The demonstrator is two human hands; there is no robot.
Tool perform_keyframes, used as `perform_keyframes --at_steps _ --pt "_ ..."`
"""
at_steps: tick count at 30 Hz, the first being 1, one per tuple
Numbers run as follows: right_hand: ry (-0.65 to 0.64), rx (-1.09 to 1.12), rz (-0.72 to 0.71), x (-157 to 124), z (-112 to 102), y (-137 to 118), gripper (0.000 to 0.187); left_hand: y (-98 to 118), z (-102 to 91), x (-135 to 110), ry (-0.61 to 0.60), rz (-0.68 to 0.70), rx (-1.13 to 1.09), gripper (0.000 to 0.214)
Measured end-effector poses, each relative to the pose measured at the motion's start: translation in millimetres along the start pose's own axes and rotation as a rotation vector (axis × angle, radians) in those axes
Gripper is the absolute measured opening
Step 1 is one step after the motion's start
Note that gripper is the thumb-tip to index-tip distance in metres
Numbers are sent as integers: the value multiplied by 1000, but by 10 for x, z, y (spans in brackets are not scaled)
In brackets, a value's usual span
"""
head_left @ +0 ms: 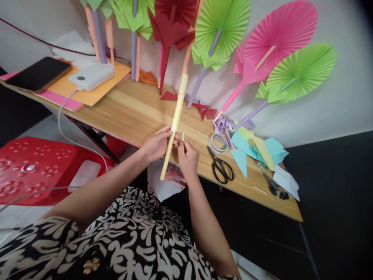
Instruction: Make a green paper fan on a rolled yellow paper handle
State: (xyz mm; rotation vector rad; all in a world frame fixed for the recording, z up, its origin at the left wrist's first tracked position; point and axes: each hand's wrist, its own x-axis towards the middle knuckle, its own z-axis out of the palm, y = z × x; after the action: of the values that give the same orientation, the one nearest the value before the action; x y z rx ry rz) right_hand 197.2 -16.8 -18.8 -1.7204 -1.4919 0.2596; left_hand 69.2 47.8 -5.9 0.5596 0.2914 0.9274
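Note:
My left hand [157, 144] is closed around a long rolled tube of pale yellow paper [176, 116], held slanted above the front edge of the wooden table [131, 112]. A band of clear tape wraps the tube just above my fingers. My right hand [188, 155] sits right beside it, pinching a small strip of clear tape that sticks up between the fingertips. Both hands touch near the tube's middle.
Black scissors [221, 168] and a tape roll [219, 143] lie right of my hands, with cyan and yellow paper pieces [256, 149] beyond. Pleated paper fans [279, 33] lean on the wall. A phone [39, 74] and power bank [91, 76] lie at left; a red stool [37, 167] stands below.

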Motion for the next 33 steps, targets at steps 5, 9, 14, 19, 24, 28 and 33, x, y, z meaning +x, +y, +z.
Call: perform_keyframes --at_steps 5,9,14,19,24,28,33 --pt "56 8 37 3 4 0 33 4 1 0 -32 -70 -23 8" --pt "86 15 88 12 6 -45 33 -6 -35 1 -76 -104 -57 13" --pt "110 -22 118 9 12 -94 35 -1 -56 -16 -97 -130 -96 19" --pt "137 58 161 -12 38 -81 39 15 -55 -38 -64 -141 -78 20" --pt "179 207 226 14 25 -25 39 10 -34 -30 -51 -119 10 31" --pt "219 377 310 -15 -5 -28 37 -6 8 -54 -61 -97 87 31" --pt "161 508 307 -183 -67 -152 36 -57 38 -90 11 -27 165 26"
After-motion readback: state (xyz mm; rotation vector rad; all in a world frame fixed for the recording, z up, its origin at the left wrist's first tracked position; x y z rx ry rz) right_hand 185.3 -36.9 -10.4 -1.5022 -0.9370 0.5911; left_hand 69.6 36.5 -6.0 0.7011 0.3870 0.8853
